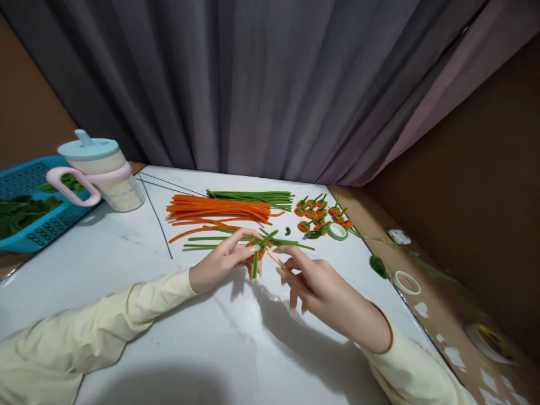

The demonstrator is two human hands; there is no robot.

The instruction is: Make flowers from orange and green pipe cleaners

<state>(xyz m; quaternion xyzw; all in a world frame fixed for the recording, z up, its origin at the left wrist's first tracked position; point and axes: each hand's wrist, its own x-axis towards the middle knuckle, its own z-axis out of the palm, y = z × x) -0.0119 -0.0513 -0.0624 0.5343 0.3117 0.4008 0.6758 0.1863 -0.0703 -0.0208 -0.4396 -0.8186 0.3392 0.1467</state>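
Between the fingers of my left hand point(228, 259) is a small orange pipe-cleaner piece point(260, 251) with green pipe-cleaner strips crossing over its top. My right hand point(314, 281) pinches a thin pale stick point(275, 259), its tip close to the green strips; whether it touches them I cannot tell. Just beyond my hands lie loose green pipe cleaners point(206, 241), a bundle of orange pipe cleaners point(219, 208) and a green bundle point(253, 196). Several finished-looking orange pieces with green tops point(311, 213) sit in a cluster to the right.
A cup with a blue lid and pink handle point(120, 188) stands at the left by a blue basket point(46, 230) holding green leafy things. Rolls of green tape point(337, 239) and white tape point(396, 284) lie at the right. A grey curtain point(253, 84) hangs behind the table.
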